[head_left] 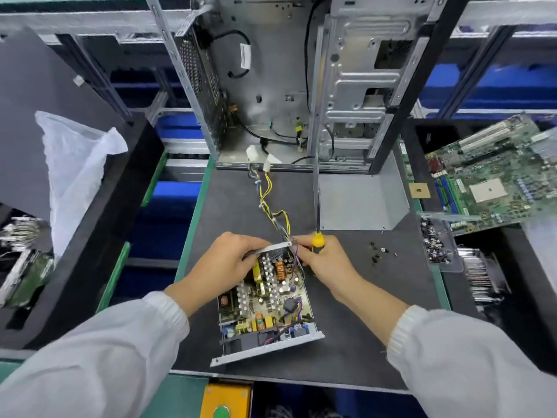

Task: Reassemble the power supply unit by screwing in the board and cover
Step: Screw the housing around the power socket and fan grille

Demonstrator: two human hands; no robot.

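Head view | left hand (pixel 224 260) steadies power supply (pixel 268 300) | right hand (pixel 327 260) grips screwdriver (pixel 316 206)

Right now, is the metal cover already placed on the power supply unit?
No, the power supply unit is open with its board exposed, and the cover lies apart on the mat behind.

Electronics repair workshop: gutted computer case (pixel 271 86), loose motherboard (pixel 497 179), dark work mat (pixel 361 327).

One head-worn wide-angle view looks steeply down, close over the work mat (pixel 346 297), its edges seemingly blurred.
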